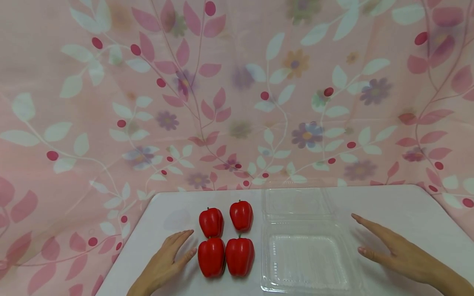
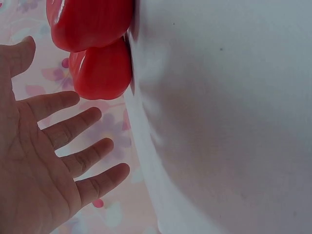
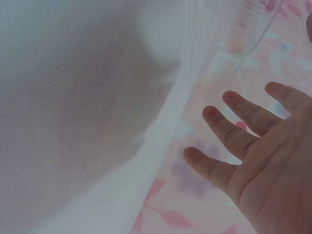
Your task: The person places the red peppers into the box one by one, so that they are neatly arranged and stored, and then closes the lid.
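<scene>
Several glossy red bell peppers stand in two rows left of the table's middle: a front left pepper (image 1: pixel 211 257), a front right pepper (image 1: pixel 240 257), a back left pepper (image 1: pixel 211 222) and a back right pepper (image 1: pixel 241 216). To their right lies a clear plastic clamshell box (image 1: pixel 307 259), its lid (image 1: pixel 298 201) folded back behind it. My left hand (image 1: pixel 166 259) is held just left of the peppers, fingers extended and spread in the left wrist view, holding nothing. Right of the box my right hand (image 1: pixel 400 250) hovers with straight fingers, also holding nothing.
Everything rests on a white table (image 1: pixel 177 213) with rounded far corners. Behind it hangs a pink curtain (image 1: pixel 229 102) printed with leaves and flowers, reaching down past the table's sides.
</scene>
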Motion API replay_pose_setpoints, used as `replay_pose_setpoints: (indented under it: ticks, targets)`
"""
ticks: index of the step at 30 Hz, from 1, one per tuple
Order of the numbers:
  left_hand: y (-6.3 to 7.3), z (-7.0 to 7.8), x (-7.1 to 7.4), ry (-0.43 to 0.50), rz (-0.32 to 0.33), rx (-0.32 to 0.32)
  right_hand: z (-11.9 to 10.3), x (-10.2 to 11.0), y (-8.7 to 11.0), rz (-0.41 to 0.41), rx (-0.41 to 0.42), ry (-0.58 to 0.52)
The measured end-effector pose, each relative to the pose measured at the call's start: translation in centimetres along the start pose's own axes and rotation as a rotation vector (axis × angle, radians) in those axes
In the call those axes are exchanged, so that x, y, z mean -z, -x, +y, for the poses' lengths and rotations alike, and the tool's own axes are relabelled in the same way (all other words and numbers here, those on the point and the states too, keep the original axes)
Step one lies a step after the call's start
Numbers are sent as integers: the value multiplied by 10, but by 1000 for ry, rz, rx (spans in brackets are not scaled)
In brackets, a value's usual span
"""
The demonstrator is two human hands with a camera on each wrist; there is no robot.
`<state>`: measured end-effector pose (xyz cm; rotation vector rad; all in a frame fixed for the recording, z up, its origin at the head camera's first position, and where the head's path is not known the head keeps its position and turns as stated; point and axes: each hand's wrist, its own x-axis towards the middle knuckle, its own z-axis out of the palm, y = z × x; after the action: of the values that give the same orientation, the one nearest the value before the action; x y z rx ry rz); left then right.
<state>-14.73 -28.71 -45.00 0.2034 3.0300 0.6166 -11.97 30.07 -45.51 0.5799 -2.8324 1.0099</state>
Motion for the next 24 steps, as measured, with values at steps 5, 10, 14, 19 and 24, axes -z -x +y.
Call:
replay_pose_setpoints:
  ticks: [5,10,14,19,24]
  targets:
    - [2,2,-2,13,-8,31,-1,-2,-1,-10,11,32]
    - [4,5,-1,22,-9,35,-3,-5,-1,-8,9,59]
    - [5,6,-3,25,6,35,-3,-6,-1,-19,-5,66]
    - [7,6,-5,33,33,7,-4,-8,0,-25,9,66]
    - [8,9,-5,16,59,-42,-6,-10,0,-23,13,67]
